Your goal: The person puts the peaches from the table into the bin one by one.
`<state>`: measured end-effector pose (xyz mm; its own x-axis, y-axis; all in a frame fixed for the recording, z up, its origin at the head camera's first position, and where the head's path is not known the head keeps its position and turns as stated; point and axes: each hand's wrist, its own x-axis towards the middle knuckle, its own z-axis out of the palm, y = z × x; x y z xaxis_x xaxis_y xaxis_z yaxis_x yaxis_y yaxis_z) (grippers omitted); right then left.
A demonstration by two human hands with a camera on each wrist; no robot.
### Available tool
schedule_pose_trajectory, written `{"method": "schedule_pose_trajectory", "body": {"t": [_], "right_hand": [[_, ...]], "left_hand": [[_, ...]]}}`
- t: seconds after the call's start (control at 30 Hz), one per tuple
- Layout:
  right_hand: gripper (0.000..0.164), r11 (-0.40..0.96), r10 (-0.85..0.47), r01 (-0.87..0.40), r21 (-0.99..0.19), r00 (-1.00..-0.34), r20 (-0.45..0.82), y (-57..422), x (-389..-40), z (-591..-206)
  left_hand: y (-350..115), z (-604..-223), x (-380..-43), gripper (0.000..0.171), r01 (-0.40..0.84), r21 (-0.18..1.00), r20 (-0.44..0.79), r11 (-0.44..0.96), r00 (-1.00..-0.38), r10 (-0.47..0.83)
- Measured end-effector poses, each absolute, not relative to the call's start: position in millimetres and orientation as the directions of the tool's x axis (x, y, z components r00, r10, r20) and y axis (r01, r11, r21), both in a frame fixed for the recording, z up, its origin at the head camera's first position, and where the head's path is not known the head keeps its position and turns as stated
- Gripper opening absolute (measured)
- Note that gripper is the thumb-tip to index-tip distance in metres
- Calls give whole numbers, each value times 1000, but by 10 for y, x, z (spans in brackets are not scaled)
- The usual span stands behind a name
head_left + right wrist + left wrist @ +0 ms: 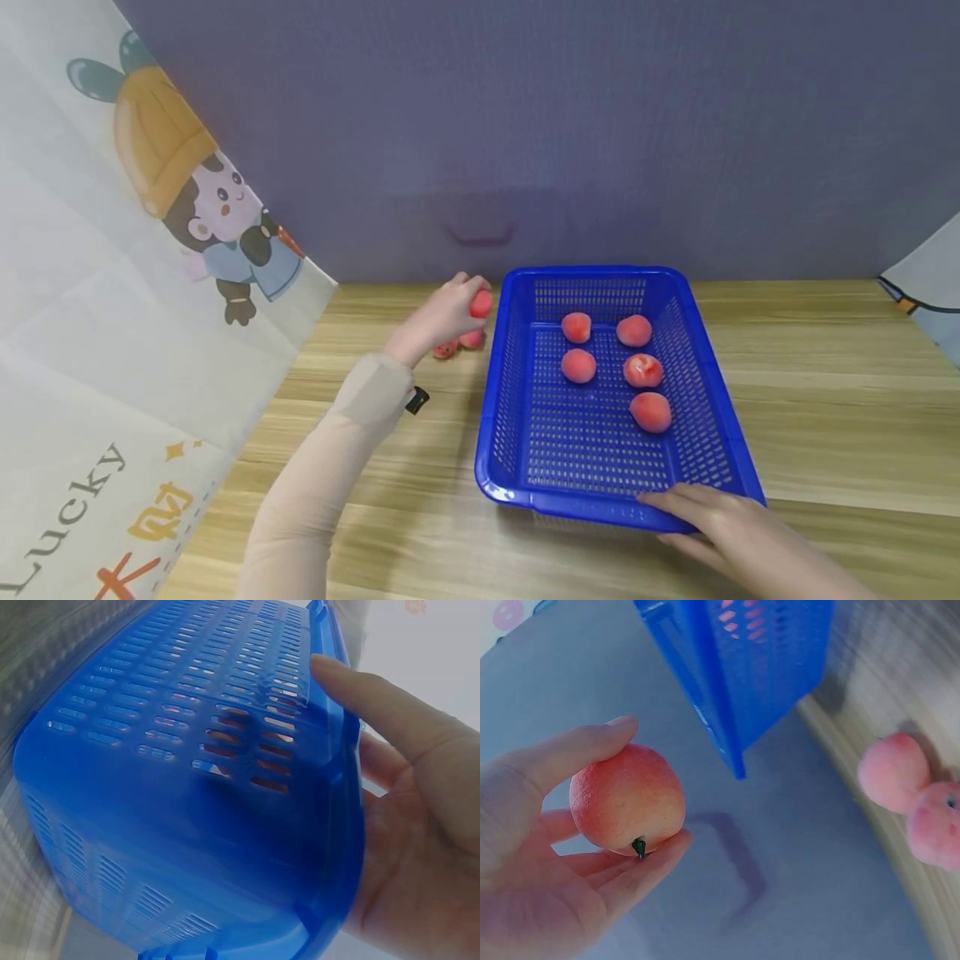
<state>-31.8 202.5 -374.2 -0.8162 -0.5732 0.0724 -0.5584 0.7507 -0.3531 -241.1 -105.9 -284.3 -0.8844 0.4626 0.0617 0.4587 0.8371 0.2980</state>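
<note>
My left hand (441, 317) holds a red and yellow peach (630, 799) between thumb and fingers, its short dark green stem showing in the left wrist view. It is raised just left of the blue plastic basket (588, 454). Two more peaches (894, 772) lie side by side on the table beneath that hand, partly hidden by it in the head view. Inside the basket are several peaches (651, 412), toward its far and right parts. At the near right corner, my right hand (723, 529) grips the basket's rim, thumb and fingers on opposite sides of it (420, 787).
The wooden table (832, 417) meets a grey-blue upright panel (675, 142) at the back. A white cloth with a cartoon figure (225, 208) hangs on the left. A small black object (417, 400) shows beside the left sleeve. A dark cable (930, 308) lies at far right.
</note>
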Motion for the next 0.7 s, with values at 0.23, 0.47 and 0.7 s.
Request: {"method": "schedule_pose_trajectory", "body": {"t": [0.23, 0.47, 0.7], "right_hand": [[32, 756, -569, -564, -334, -817, 91, 2019, -343, -3759], [32, 751, -575, -571, -333, -813, 98, 2017, -356, -3743], [32, 737, -591, -580, -346, -802, 87, 2030, -350, -3727]], "left_hand": [[-842, -2766, -2391, 47, 482, 301, 37, 823, -868, 495], [-633, -2671, -2360, 48, 538, 282, 47, 794, -835, 549], [-446, -2663, -2334, 44, 582, 271, 25, 767, -801, 598]]}}
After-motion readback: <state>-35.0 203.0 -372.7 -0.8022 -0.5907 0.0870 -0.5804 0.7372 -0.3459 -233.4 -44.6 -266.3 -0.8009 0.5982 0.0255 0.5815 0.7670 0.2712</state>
